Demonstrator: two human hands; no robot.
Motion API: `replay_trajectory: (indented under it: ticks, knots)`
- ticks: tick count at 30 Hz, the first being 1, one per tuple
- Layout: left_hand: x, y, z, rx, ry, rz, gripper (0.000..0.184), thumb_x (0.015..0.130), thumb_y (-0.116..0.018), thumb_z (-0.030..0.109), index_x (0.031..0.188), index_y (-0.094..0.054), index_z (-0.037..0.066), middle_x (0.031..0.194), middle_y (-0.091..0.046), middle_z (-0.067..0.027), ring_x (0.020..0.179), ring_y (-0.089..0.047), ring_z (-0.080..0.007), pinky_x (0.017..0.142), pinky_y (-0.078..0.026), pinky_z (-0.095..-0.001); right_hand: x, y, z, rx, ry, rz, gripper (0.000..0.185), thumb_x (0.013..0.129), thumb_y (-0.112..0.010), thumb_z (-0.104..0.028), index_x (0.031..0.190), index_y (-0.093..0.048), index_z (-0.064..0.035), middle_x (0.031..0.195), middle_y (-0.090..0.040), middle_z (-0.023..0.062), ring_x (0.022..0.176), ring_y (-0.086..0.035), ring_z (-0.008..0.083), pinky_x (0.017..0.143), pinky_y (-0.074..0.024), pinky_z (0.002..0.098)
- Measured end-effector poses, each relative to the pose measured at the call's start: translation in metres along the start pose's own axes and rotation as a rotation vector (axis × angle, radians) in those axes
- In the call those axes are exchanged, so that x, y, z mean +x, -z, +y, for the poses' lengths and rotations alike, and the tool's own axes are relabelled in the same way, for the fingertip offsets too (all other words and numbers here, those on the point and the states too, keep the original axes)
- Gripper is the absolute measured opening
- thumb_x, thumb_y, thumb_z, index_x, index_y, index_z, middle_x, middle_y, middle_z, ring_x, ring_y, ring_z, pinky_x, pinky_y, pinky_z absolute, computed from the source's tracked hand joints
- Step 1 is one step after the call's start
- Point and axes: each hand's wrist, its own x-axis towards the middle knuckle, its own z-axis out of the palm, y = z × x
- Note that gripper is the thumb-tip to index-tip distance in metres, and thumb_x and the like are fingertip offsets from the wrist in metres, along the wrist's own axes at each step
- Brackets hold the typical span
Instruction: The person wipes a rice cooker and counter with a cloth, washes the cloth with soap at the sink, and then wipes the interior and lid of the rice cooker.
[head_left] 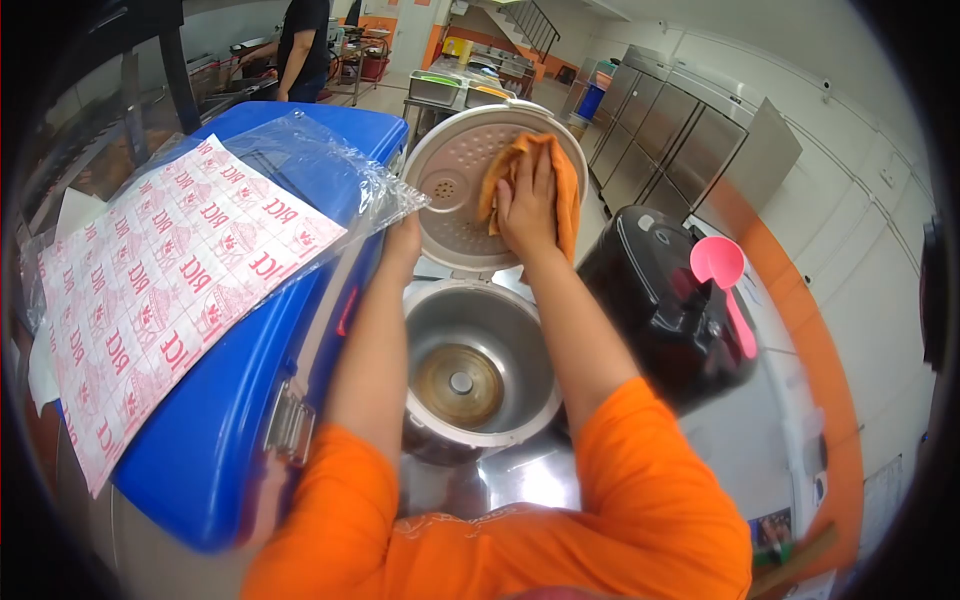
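Note:
An open rice cooker [535, 345] stands in front of me, its lid [455, 150] raised upright on the hinge. The grey heating plate [440, 385] shows at the bottom, with no inner pot over it. With fingers stretched out, my right hand [530, 200] presses an orange cloth [567, 190] against the right side of the lid's inner face. My left hand [403, 245] is at the lid's left edge, its fingers mostly hidden behind the rim and a clear plastic bag.
On my left is a blue cooler box [220, 420] with printed rice paper [180, 270] and a clear plastic bag [330, 170] on top. A black rice cooker [640, 290] with a pink scoop [718, 262] stands right. A person [305, 45] works far left; steel refrigerators [665, 120] line the wall.

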Motion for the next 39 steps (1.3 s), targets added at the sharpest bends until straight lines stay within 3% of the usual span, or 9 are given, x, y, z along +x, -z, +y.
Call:
replay_trajectory:
  ticks: [5,7,8,11,15,20,27,29,39]
  knots:
    - [-0.019,-0.008,0.011,-0.01,-0.073,-0.036,0.09,0.083,-0.032,0.07,0.139,-0.024,0.001,0.135,-0.039,-0.019,0.122,-0.042,-0.0294,0.1,-0.035,-0.0423,-0.018,-0.018,0.003,0.021,0.154,-0.148,0.073,0.084,-0.056,-0.023,0.142,-0.016,-0.0029,0.144,-0.017,0.026,0.134,-0.016,0.0391,0.109,-0.0152,0.0452]
    - [-0.02,-0.007,0.014,-0.031,-0.094,-0.084,0.09,0.083,-0.032,0.07,0.139,-0.023,0.001,0.135,-0.038,-0.0191,0.122,-0.042,-0.0294,0.1,-0.035,-0.0423,-0.019,-0.005,0.004,0.252,-0.022,-0.11,0.076,0.084,-0.057,-0.026,0.141,-0.013,-0.0009,0.145,-0.014,0.0258,0.135,-0.013,0.0398,0.11,-0.0126,0.0443]
    - [-0.015,-0.006,0.01,-0.037,-0.071,-0.072,0.089,0.083,-0.032,0.07,0.139,-0.023,0.001,0.135,-0.038,-0.0189,0.123,-0.041,-0.0292,0.1,-0.035,-0.0423,-0.018,-0.003,0.003,0.086,-0.162,-0.041,0.079,0.083,-0.058,-0.029,0.141,-0.012,-0.0003,0.146,-0.011,0.0258,0.135,-0.01,0.0401,0.11,-0.0106,0.0435]
    - [-0.003,-0.005,0.001,-0.044,-0.086,-0.036,0.088,0.084,-0.032,0.069,0.14,-0.022,0.002,0.136,-0.037,-0.0183,0.124,-0.04,-0.0286,0.099,-0.036,-0.0421,-0.002,-0.006,-0.02,0.089,-0.184,0.075,0.08,0.083,-0.058,-0.029,0.141,-0.011,0.0006,0.146,-0.01,0.0255,0.136,-0.008,0.0408,0.11,-0.01,0.043]
    - [-0.024,-0.012,0.019,-0.044,-0.071,-0.026,0.085,0.085,-0.032,0.068,0.14,-0.022,0.004,0.137,-0.036,-0.0173,0.124,-0.039,-0.0277,0.099,-0.037,-0.0417,-0.032,-0.004,-0.005,0.164,-0.05,-0.337,0.083,0.083,-0.059,-0.031,0.14,-0.011,0.0051,0.145,-0.009,0.0283,0.136,-0.008,0.0397,0.11,-0.0086,0.0434]
    - [-0.015,-0.007,0.013,-0.043,-0.049,-0.026,0.082,0.087,-0.031,0.066,0.139,-0.023,0.003,0.136,-0.037,-0.0164,0.122,-0.041,-0.0278,0.098,-0.037,-0.0412,0.014,-0.008,-0.027,0.06,-0.063,0.058,0.085,0.082,-0.06,-0.031,0.14,-0.01,0.0039,0.145,-0.007,0.0273,0.134,-0.014,0.0417,0.109,-0.0139,0.0446]
    - [-0.013,-0.008,0.01,-0.085,-0.079,-0.061,0.081,0.088,-0.031,0.064,0.139,-0.025,0.002,0.135,-0.039,-0.0165,0.122,-0.042,-0.0278,0.098,-0.037,-0.0412,-0.026,-0.013,-0.004,0.075,0.009,-0.172,0.085,0.08,-0.061,-0.033,0.14,-0.013,0.0025,0.146,-0.008,0.0252,0.133,-0.015,0.0422,0.109,-0.0145,0.0445]
    - [-0.015,-0.008,0.014,-0.096,-0.078,-0.099,0.081,0.087,-0.031,0.065,0.139,-0.025,0.002,0.135,-0.039,-0.0165,0.122,-0.042,-0.0277,0.099,-0.037,-0.0412,0.017,-0.009,-0.022,0.165,0.012,0.011,0.087,0.079,-0.063,-0.034,0.141,-0.013,0.0009,0.145,-0.012,0.0246,0.133,-0.014,0.0422,0.109,-0.0142,0.0442]
    - [-0.016,-0.008,0.014,-0.079,-0.066,-0.079,0.082,0.086,-0.031,0.067,0.14,-0.023,0.006,0.135,-0.039,-0.0162,0.121,-0.042,-0.0283,0.099,-0.036,-0.0428,0.015,-0.005,-0.015,0.022,0.029,0.032,0.08,0.079,-0.064,-0.034,0.14,-0.023,-0.0042,0.14,-0.017,0.0248,0.128,-0.021,0.0427,0.106,-0.0205,0.0459]
